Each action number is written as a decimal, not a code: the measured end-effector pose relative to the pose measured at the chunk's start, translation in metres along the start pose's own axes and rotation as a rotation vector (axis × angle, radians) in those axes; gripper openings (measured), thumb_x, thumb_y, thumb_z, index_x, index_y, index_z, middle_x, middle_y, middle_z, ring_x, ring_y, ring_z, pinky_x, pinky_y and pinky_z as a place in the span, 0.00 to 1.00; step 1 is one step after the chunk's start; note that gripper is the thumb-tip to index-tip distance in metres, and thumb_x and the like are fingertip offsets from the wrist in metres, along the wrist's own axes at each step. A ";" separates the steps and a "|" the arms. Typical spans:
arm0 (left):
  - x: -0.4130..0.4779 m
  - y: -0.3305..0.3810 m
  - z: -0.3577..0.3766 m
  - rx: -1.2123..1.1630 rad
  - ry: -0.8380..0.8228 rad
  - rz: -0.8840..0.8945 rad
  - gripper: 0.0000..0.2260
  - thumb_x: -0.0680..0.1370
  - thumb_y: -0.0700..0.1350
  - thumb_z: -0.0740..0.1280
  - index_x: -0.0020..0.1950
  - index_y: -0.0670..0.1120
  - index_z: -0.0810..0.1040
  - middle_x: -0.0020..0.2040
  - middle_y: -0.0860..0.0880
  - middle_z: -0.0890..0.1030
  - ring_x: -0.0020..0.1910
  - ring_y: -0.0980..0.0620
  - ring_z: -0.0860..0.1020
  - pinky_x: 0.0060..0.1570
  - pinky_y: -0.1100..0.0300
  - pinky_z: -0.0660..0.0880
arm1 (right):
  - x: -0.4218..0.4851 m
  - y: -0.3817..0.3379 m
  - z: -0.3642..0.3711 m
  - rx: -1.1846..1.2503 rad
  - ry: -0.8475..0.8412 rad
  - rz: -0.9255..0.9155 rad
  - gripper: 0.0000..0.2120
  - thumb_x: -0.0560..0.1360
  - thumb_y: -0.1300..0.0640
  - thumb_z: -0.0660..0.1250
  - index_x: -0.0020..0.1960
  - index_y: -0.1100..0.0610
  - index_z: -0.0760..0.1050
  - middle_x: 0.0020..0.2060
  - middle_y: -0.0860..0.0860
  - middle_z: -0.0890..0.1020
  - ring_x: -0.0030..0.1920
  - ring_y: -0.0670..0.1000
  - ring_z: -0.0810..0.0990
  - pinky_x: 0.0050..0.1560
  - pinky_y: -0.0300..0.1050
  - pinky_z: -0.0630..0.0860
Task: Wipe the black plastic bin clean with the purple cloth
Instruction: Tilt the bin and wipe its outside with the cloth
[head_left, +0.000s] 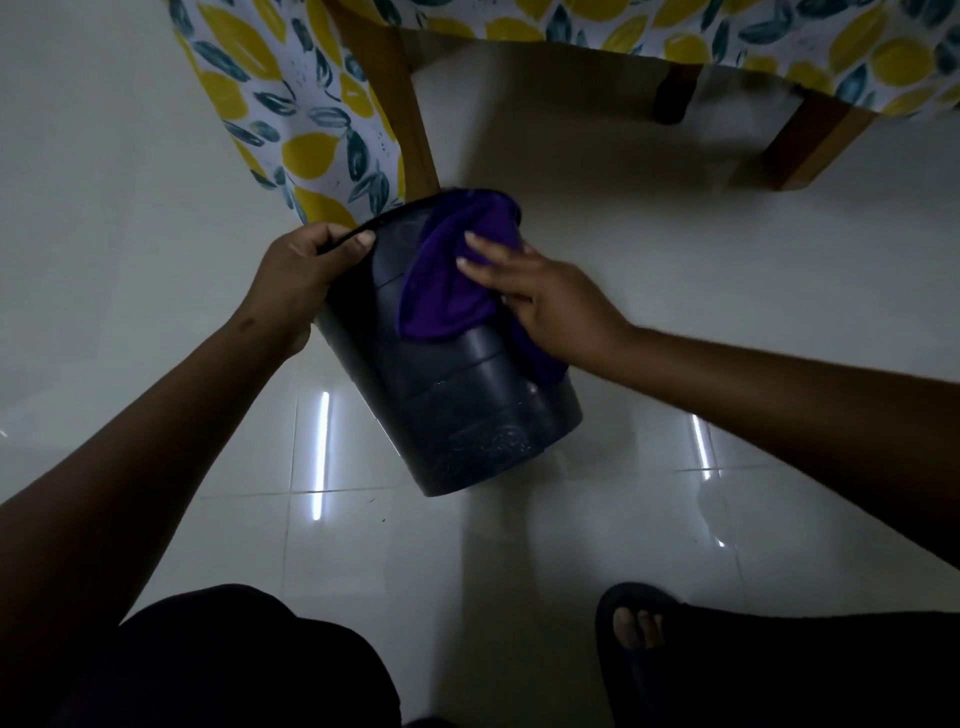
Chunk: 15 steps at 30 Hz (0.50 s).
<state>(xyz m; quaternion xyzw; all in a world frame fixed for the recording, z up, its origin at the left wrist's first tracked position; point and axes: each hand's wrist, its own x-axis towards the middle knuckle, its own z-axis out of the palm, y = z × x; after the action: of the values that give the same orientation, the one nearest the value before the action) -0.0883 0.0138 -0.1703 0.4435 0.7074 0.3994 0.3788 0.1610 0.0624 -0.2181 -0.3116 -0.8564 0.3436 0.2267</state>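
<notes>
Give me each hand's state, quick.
Left hand: closed on the black bin rim.
Right hand: fingers open, pressing the purple cloth against the bin.

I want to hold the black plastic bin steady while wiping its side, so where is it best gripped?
Grip the black plastic bin at its thin top rim, coming from the left as the left hand does. The bin is tilted, its side is broad and smooth, and the right hand presses the purple cloth there.
</notes>
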 end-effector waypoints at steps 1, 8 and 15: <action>-0.001 -0.001 0.001 -0.001 0.003 -0.001 0.07 0.79 0.46 0.67 0.40 0.49 0.77 0.30 0.59 0.79 0.29 0.65 0.76 0.27 0.72 0.69 | 0.007 0.001 -0.005 0.046 0.006 0.043 0.25 0.75 0.70 0.60 0.69 0.54 0.68 0.72 0.53 0.65 0.73 0.53 0.60 0.73 0.36 0.53; -0.005 -0.002 0.009 -0.097 0.077 0.011 0.06 0.79 0.43 0.68 0.42 0.48 0.79 0.28 0.61 0.79 0.28 0.66 0.75 0.27 0.75 0.67 | -0.028 0.014 0.003 0.156 0.111 0.275 0.26 0.75 0.70 0.61 0.70 0.53 0.67 0.71 0.53 0.66 0.71 0.46 0.62 0.69 0.27 0.51; 0.004 0.000 0.009 -0.116 0.019 -0.004 0.09 0.76 0.46 0.71 0.37 0.48 0.77 0.30 0.57 0.79 0.30 0.61 0.76 0.30 0.70 0.70 | -0.016 -0.012 0.009 0.059 0.102 0.110 0.24 0.76 0.69 0.59 0.68 0.51 0.69 0.71 0.49 0.68 0.72 0.47 0.59 0.74 0.36 0.50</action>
<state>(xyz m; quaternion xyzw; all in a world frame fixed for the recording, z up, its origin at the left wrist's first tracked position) -0.0814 0.0199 -0.1749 0.4158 0.6873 0.4430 0.3980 0.1624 0.0409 -0.2178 -0.3685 -0.8149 0.3640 0.2601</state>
